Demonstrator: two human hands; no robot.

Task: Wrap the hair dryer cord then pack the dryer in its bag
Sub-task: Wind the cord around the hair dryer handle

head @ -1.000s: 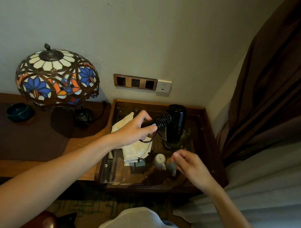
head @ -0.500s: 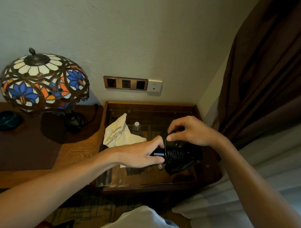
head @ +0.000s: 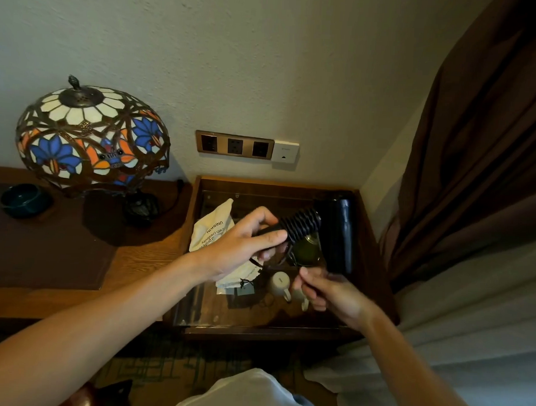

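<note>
Left hand (head: 244, 247) on dryer (head: 340, 235) handle, leftward

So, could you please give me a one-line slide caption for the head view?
Left hand holds the cord-wrapped hair dryer above the glass-topped table while the right hand pulls the cord's end.

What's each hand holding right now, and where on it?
Left hand grips the black hair dryer by its cord-wrapped handle's end. Right hand pinches something dark, probably the loose cord end; too dim to confirm.

Pale wall (head: 265, 66), socket panel (head: 234, 146), stained-glass lamp (head: 91, 136), brown curtain (head: 481, 143), glass-topped side table (head: 364, 206).
</note>
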